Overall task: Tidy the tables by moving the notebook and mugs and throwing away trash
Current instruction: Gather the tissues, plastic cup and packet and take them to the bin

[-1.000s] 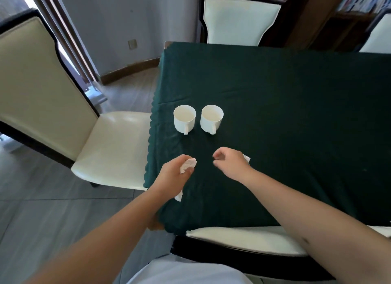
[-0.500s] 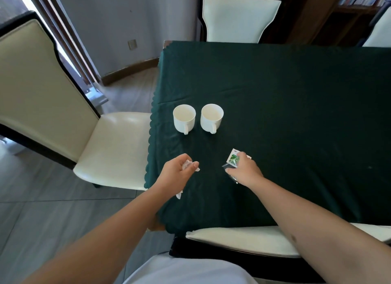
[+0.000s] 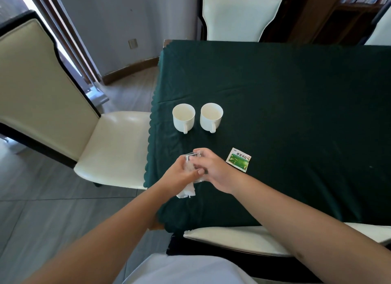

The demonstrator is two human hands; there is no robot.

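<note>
Two white mugs (image 3: pixel 183 117) (image 3: pixel 211 116) stand side by side near the left edge of the table with the dark green cloth (image 3: pixel 296 114), handles toward me. In front of them my left hand (image 3: pixel 179 174) grips a crumpled white tissue (image 3: pixel 186 191) that hangs below the fist. My right hand (image 3: pixel 211 167) meets it, fingers closed on a clear plastic wrapper (image 3: pixel 193 156) held between both hands. A green and white sachet (image 3: pixel 238 160) lies flat on the cloth just right of my right hand.
A cream chair (image 3: pixel 114 148) stands at the table's left side, another (image 3: pixel 239 17) at the far end, and a third chair's back (image 3: pixel 243 239) sits between me and the table. A wooden bookshelf (image 3: pixel 349 19) is at the back right.
My right hand has let go of the green sachet, which now lies on the cloth, and moved left with a clear wrapper to meet my left hand.
</note>
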